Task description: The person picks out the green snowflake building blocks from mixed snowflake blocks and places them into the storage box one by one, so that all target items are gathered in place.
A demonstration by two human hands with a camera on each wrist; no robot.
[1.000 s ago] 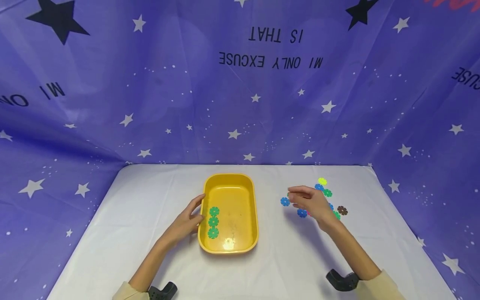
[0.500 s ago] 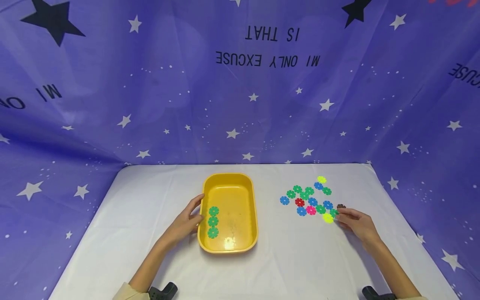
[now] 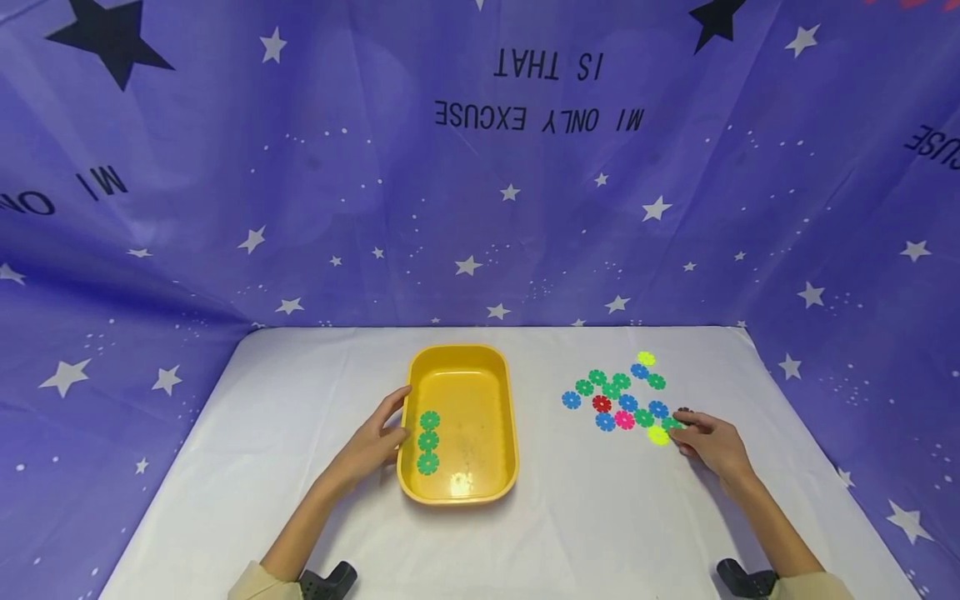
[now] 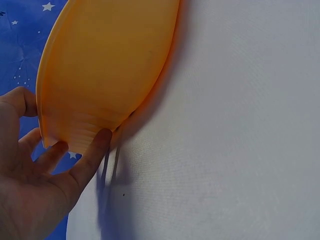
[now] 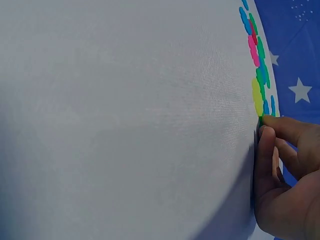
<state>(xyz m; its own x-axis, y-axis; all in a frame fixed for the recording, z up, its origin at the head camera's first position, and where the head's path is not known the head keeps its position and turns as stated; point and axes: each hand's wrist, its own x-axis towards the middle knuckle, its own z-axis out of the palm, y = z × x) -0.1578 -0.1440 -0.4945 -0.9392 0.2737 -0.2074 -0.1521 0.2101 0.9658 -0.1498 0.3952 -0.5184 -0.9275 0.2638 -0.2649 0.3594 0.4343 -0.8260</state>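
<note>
A yellow plastic tray (image 3: 512, 425) stands mid-table, with three green notched building discs (image 3: 428, 441) in a column along its left side. My left hand (image 3: 371, 442) rests on the tray's left wall; in the left wrist view its thumb and fingertips touch the outside of the yellow wall (image 4: 110, 65). At the right, my right hand (image 3: 716, 446) pinches a green notched disc (image 3: 670, 424) between thumb and index finger, low at the table. A brown disc (image 3: 685, 410) is mostly hidden behind those fingers. A yellow disc (image 3: 657, 435) lies just left of them.
Several loose discs lie left of and beyond the right hand, among them a red disc (image 3: 602, 404), a pink disc (image 3: 624, 420) and a blue disc (image 3: 572, 400). The white table (image 3: 330, 367) ends at a purple star-print curtain (image 3: 420, 208).
My right hand has come from above the middle of the loose discs to their right end, and its fingers have closed on a green disc. The left hand stays at the tray.
</note>
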